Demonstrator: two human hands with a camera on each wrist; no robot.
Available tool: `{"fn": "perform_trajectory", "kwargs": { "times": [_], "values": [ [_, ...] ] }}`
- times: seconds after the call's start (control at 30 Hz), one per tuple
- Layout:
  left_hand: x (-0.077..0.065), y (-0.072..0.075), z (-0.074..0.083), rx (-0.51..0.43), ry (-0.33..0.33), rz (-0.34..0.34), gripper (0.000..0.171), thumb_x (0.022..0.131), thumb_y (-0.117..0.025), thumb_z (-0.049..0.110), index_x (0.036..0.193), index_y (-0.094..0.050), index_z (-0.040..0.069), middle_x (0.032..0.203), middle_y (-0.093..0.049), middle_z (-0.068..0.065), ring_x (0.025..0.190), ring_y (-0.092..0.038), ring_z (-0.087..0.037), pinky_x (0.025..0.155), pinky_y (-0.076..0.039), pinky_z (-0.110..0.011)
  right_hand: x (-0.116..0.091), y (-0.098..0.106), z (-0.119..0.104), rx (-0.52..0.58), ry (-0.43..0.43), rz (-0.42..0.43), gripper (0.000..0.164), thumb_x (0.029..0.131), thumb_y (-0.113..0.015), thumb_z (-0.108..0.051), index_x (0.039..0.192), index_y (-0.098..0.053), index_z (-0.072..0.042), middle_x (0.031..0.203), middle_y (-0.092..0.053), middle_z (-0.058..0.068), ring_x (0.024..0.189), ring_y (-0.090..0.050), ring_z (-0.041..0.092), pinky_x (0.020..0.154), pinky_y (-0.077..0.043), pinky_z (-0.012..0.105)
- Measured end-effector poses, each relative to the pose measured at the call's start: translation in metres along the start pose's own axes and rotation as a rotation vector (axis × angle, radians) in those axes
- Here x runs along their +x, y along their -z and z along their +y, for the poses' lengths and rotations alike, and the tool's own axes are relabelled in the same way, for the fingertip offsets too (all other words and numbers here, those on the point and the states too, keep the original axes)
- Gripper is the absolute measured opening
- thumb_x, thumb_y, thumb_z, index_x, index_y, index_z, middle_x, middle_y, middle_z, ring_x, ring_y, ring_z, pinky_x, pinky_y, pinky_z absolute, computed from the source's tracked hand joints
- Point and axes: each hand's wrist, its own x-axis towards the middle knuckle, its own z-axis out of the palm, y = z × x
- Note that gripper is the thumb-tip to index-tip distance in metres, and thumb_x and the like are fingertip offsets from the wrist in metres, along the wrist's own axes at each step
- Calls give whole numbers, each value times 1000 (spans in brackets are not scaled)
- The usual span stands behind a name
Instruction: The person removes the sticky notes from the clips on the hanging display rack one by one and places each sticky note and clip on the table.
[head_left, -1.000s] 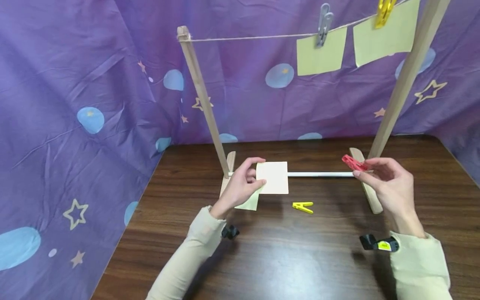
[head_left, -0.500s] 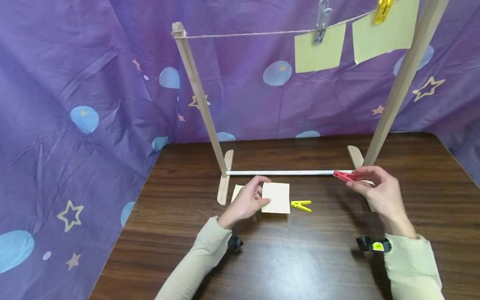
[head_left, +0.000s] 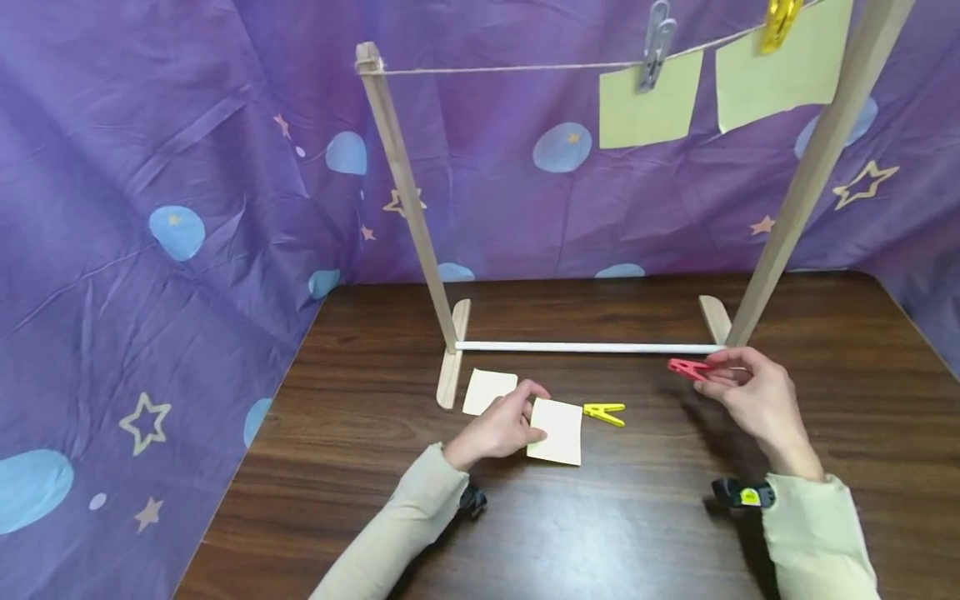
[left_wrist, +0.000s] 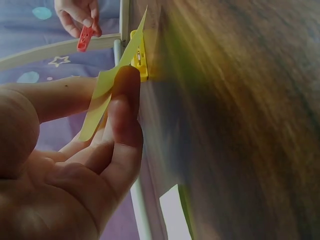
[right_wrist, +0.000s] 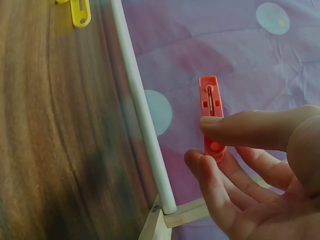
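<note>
My left hand (head_left: 504,422) pinches a pale yellow paper square (head_left: 557,432) by its left edge, thumb on one face and fingers behind. The left wrist view has this sheet (left_wrist: 100,100) edge-on and slightly bent, held off the table. My right hand (head_left: 757,398) holds a red clothespin (head_left: 686,368) by its handle end, in front of the stand's right foot. Its thumb lies along the clothespin (right_wrist: 211,95) in the right wrist view. A yellow clothespin (head_left: 604,413) lies on the table just right of the held paper. Another paper square (head_left: 489,390) lies behind my left hand.
A wooden stand with a left post (head_left: 408,200), a right post (head_left: 817,175) and a white crossbar (head_left: 592,347) carries a string (head_left: 510,68). A grey clothespin (head_left: 657,48) and a yellow clothespin (head_left: 780,25) hang two papers there. A purple curtain (head_left: 247,167) hangs behind the table.
My left hand has come down and nearer with the paper, uncovering the other sheet on the table. My right hand has lowered slightly and shifted left with the red clothespin.
</note>
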Motion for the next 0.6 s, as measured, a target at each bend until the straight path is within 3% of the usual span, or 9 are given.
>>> {"fn": "perform_trajectory", "kwargs": {
  "times": [0.07,0.17,0.37,0.6],
  "values": [
    [0,-2,-1,10,-6,-5,49,83,-72,7,126,-49,7,68,-52,4,54,-47,-4,55,-38,-18,-1,0,2,-39,5,-2,38,77,-79,-6,109,-61,3,86,-74,14,64,-52,-20,52,-44,13],
    [0,-6,-2,24,-6,-9,48,82,-72,6,125,-49,7,68,-53,4,54,-47,-4,55,-39,-17,-1,-2,4,-96,28,-6,37,76,-79,-8,107,-62,3,95,-71,26,64,-49,-19,52,-41,15],
    [1,-12,1,81,-4,-40,45,83,-73,8,122,-50,8,72,-56,3,55,-47,-4,55,-39,-17,0,-6,8,-199,89,4,36,70,-83,-9,100,-66,0,90,-72,22,65,-46,-14,60,-36,19],
    [2,-18,2,232,-13,-51,41,82,-74,13,118,-55,9,77,-56,-2,61,-46,-7,58,-39,-18,1,-11,8,-239,123,-87,36,68,-84,-10,97,-66,1,81,-71,17,63,-51,-5,59,-39,25]
  ]
}}
